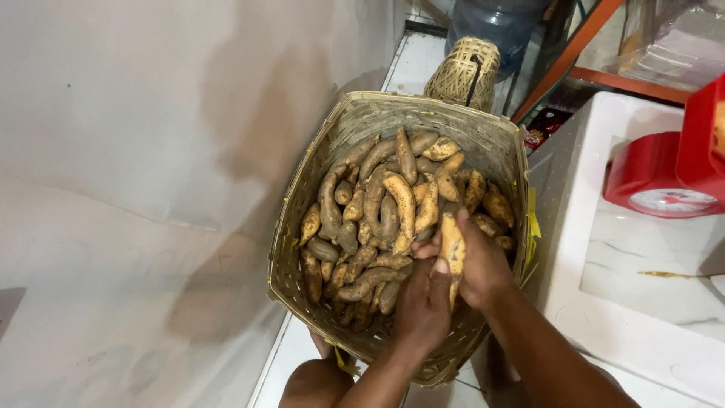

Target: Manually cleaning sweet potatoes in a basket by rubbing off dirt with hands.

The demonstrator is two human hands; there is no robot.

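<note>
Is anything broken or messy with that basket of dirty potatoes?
Nothing has spilled. The woven basket is tilted toward the person, and its rim looks a bit frayed with yellow straps sticking out. Both hands, left hand and right hand, hold one soil-smeared sweet potato above the pile.

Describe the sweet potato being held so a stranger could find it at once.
Start at the big woven basket against the white wall, filled with dirt-covered sweet potatoes. At its near right rim, the left hand and right hand meet. The held sweet potato stands upright between them, lifted above the pile, its skin paler yellow.
</note>
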